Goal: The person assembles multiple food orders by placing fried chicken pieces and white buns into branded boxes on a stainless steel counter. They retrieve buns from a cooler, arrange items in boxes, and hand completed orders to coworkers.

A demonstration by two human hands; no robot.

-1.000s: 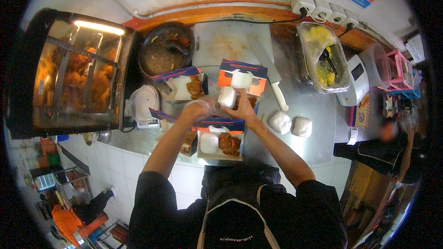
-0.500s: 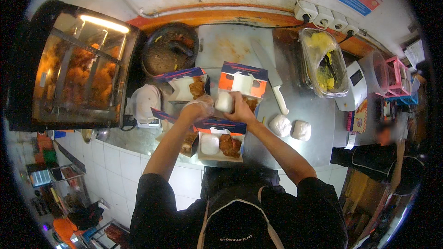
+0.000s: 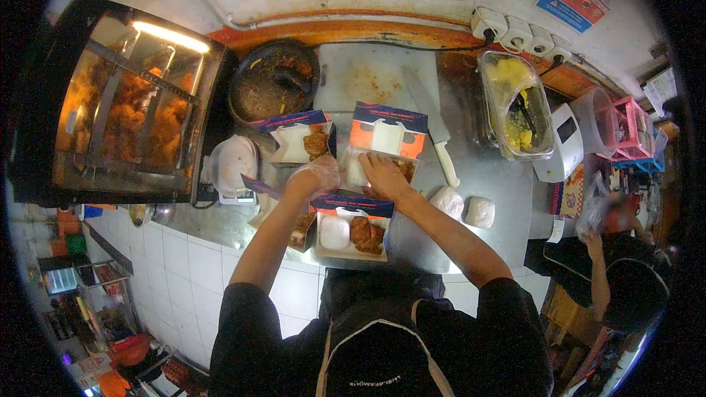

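Two-handed, I lean over several open takeaway boxes on a steel counter. In the far right box [image 3: 388, 121] lies a white wrapped bundle [image 3: 354, 171], and my bare right hand [image 3: 384, 175] grips its right side. Fried chicken [image 3: 405, 167] shows beyond that hand. My left hand [image 3: 318, 175], in a clear plastic glove, is curled at the box's left side; what it holds, if anything, is hidden. The near box [image 3: 351, 251] contains another white bundle [image 3: 334, 234] and a piece of fried chicken [image 3: 366, 234]. Chicken also shows in the far left box [image 3: 290, 142].
Two wrapped bundles [image 3: 480, 212] and a knife [image 3: 438, 140] lie to the right. Behind are a cutting board [image 3: 360, 66] and a dark pan [image 3: 254, 106]. A lit food warmer [image 3: 132, 110] stands left, a plastic tub [image 3: 515, 103] right. A co-worker [image 3: 625, 272] stands far right.
My right hand has lowered the white bundle into the far right box, fingers now flatter over it. My left hand has barely moved. The co-worker's arm has shifted, with clear plastic at the hand.
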